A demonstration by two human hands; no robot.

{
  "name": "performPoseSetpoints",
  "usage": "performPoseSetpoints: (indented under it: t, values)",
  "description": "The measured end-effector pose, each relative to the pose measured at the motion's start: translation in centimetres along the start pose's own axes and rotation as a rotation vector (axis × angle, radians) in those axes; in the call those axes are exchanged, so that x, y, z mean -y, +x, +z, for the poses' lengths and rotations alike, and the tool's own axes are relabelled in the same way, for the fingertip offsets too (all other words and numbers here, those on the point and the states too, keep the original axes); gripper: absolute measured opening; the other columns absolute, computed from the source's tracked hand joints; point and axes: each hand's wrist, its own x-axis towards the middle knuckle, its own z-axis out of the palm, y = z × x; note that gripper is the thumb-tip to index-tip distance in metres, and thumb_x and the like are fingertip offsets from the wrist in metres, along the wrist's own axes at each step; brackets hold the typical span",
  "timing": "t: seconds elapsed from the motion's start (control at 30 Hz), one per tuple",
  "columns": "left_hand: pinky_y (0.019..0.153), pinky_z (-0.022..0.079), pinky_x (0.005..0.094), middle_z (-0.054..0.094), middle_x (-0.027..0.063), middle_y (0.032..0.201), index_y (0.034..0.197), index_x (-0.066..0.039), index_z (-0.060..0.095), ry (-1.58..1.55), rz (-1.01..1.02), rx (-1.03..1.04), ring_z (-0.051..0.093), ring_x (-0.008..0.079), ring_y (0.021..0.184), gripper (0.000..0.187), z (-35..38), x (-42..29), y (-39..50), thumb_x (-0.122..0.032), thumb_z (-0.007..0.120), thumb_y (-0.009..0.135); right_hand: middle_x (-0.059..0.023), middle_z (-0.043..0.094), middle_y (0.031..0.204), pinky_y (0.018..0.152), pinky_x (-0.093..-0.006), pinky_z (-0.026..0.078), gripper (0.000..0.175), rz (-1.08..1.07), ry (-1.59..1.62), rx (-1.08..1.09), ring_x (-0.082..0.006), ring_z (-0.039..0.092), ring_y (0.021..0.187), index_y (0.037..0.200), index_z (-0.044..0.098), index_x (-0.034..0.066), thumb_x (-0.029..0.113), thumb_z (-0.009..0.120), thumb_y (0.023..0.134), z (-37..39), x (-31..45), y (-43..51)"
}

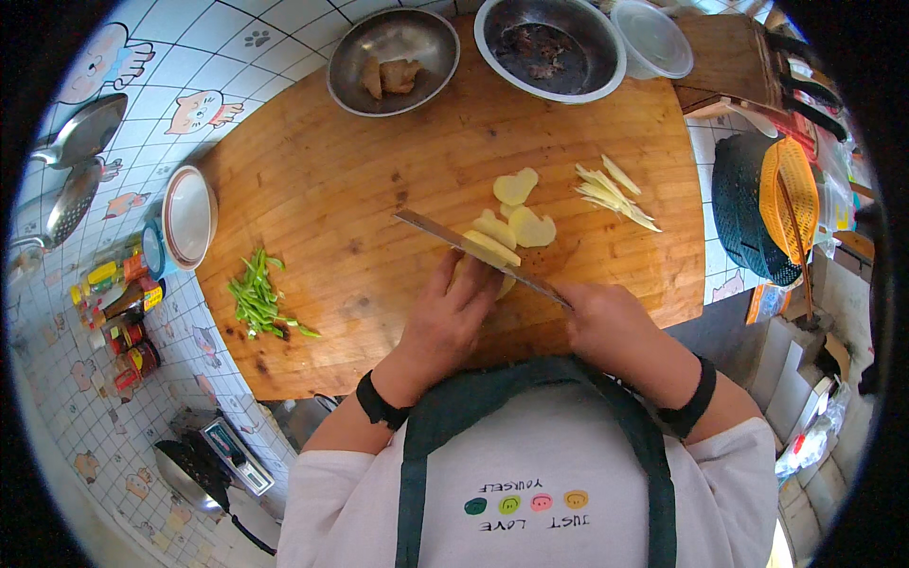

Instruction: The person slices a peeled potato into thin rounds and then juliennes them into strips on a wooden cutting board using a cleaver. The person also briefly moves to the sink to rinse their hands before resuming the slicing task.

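Observation:
My right hand (609,318) is closed around the handle of a kitchen knife (446,234), whose blade slants up and left across the wooden board. Pressed close beside the blade, my left hand (454,305) has its fingertips on a pale yellow piece, probably peeled potato or ginger, largely hidden under them and the knife. A cut slice (491,248) lies against the blade's far side. Beyond it are several more flat slices (532,227). Thin pale strips (616,197) form a small pile to the right, and chopped green pepper (257,297) lies at the left.
Along the board's far edge stand a metal bowl (433,53) with brown pieces, a metal basin (586,67) with dark contents and a lidded plastic tub (657,42). A knife block (724,64) is at the far right. White bowls (190,219) stand left, near condiment bottles.

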Motion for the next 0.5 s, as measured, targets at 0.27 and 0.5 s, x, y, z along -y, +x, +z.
performPoseSetpoints:
  t: [0.27,0.5]
  values:
    - [0.093,0.043,0.0443,0.049,0.0193,0.123,0.113,-0.001,0.057,0.002,-0.012,0.016,0.047,0.043,0.11,0.041,0.3,0.2,-0.3,-0.004,0.06,0.072,-0.025,0.06,0.072,0.064,-0.0491,0.048,0.015,0.012,-0.037,-0.054,-0.0421,0.059,0.068,0.088,0.057,0.0023,0.006,0.052,0.075,2.0,-0.2,3.4]
    - [0.089,0.045,0.0424,0.051,0.0171,0.118,0.109,-0.003,0.058,-0.006,0.005,-0.023,0.049,0.0397,0.105,0.039,0.2,0.2,-0.5,-0.003,0.061,0.071,-0.0258,0.06,0.075,0.065,-0.048,0.048,0.021,0.048,-0.017,0.031,-0.0427,0.059,0.072,0.095,0.06,0.0005,0.007,0.051,0.077,2.2,-1.2,6.1]
